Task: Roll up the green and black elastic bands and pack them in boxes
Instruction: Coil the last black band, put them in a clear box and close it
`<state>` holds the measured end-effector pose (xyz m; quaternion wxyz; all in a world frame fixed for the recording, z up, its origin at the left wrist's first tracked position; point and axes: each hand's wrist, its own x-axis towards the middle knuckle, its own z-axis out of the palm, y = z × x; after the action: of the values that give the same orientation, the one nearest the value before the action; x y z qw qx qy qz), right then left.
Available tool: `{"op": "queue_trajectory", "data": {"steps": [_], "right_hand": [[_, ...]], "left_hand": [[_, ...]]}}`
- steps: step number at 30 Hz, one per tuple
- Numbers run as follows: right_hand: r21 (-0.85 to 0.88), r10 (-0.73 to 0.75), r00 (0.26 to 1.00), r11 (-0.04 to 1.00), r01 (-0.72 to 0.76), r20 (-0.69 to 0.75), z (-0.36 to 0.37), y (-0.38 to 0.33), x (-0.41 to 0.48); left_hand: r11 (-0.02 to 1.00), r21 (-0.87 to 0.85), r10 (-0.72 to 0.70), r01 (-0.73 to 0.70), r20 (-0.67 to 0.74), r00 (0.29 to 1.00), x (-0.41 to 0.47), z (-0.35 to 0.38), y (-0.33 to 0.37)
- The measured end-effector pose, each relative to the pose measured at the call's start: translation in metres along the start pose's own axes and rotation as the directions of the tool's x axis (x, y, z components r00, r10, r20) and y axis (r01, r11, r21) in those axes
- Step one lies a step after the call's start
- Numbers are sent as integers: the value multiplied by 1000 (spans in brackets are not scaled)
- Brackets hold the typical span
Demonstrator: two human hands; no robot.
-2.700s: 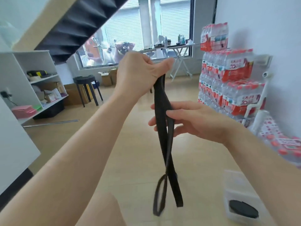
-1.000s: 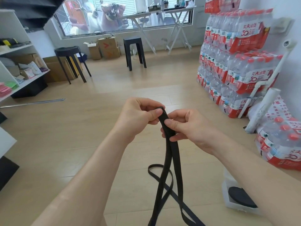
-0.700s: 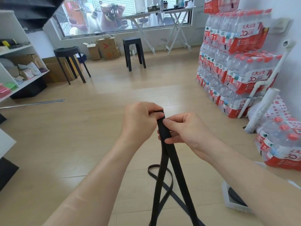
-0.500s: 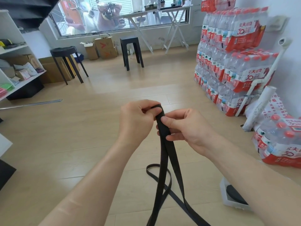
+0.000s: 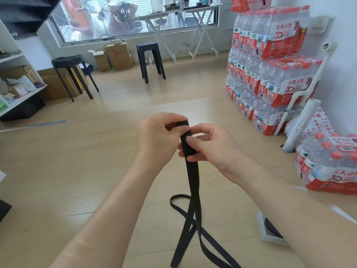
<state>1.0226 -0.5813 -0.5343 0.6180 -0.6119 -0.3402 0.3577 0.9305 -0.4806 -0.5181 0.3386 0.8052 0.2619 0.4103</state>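
Observation:
A long black elastic band (image 5: 193,182) hangs from both my hands down to the wooden floor, where it lies in loose loops. My left hand (image 5: 156,136) pinches the band's folded top end between thumb and fingers. My right hand (image 5: 210,146) pinches the band just below that, thumb on its front face. A clear plastic box (image 5: 267,233) stands on the floor at the lower right, mostly hidden by my right forearm; a dark rolled band shows inside it. No green band is in view.
Stacked packs of red-capped water bottles (image 5: 268,74) line the right wall, with another pack (image 5: 332,161) on the floor. Two black stools (image 5: 73,74) (image 5: 149,60), cardboard boxes (image 5: 117,57) and a folding table (image 5: 183,26) stand by the window. White shelves (image 5: 15,82) are at the left.
My hands came down from in front of the window to chest height, and the band's lower part now lies on the floor. Over the last second both hands kept pinching the top end, fingers shifting slightly.

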Motion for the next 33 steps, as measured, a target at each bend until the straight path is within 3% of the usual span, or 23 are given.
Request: {"op": "queue_trajectory", "data": {"steps": [4,7,13,18,22,24,27,33], "right_hand": [[91,48,998,995,-50,31,0,-6,0],[73,63,998,995,-64,23,0,-7,-1],[28,78,997,997,-78,-14,-7,-6,-2],[0,89,995,996,-89,-52,-11,-3,0],[-91,40,999,995,-40,-10,-12,-5,-2],[-106,19,1000,994,-18,11,-10,-6,-3],[-113,6,999,994,-2,40,-10,-6,-3],[-18,57,985,998,-54,164,-13,-10,-2]], "left_hand": [[929,245,305,-278,-75,950,0,3,-7],[868,327,411,-373,-54,910,-1,5,-9],[954,198,217,-226,65,974,-8,1,-3],[952,218,151,-213,269,951,-12,0,-3],[998,62,-12,-3,231,973,-8,-10,1],[998,20,-59,56,293,954,-5,-15,1],[997,77,-16,-13,363,931,-6,-16,-1],[949,200,181,-244,289,940,-9,-12,-4]]}}
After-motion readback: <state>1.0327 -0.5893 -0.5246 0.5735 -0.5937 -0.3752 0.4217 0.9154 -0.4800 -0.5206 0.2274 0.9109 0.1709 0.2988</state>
